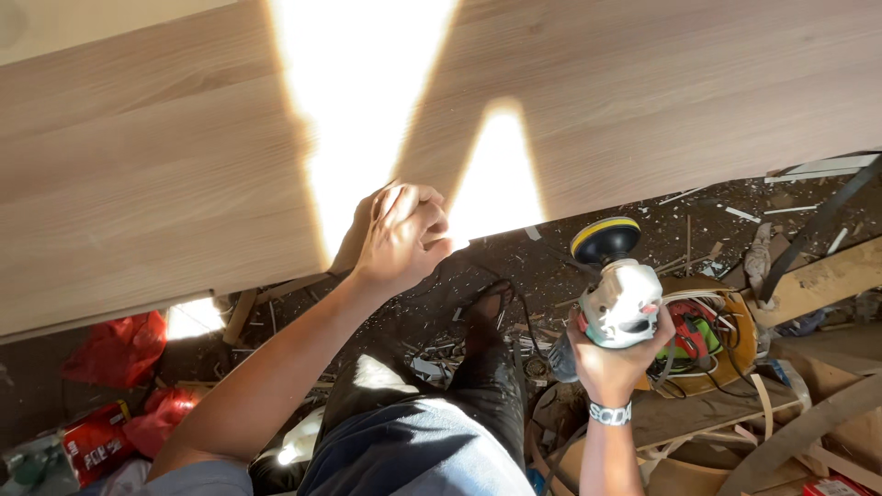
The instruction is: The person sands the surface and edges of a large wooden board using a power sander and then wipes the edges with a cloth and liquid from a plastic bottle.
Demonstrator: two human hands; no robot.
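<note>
Fingers of the left hand (401,234) are curled over the wooden panel (184,165) edge, steadying it; a grey polisher (620,298) is gripped in the right hand (611,358), pad raised clear.

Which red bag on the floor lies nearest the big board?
The upper red bag, just below the board edge at left. The smaller red bag and the red packet lie lower, farther off.

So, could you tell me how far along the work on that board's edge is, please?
Done: nothing can be told, as glare hides the edge of the wood-grain board. In hand: the left hand grips that edge, and the right hand holds a grey sander off the board. Left: the pad has not yet touched it.
</note>
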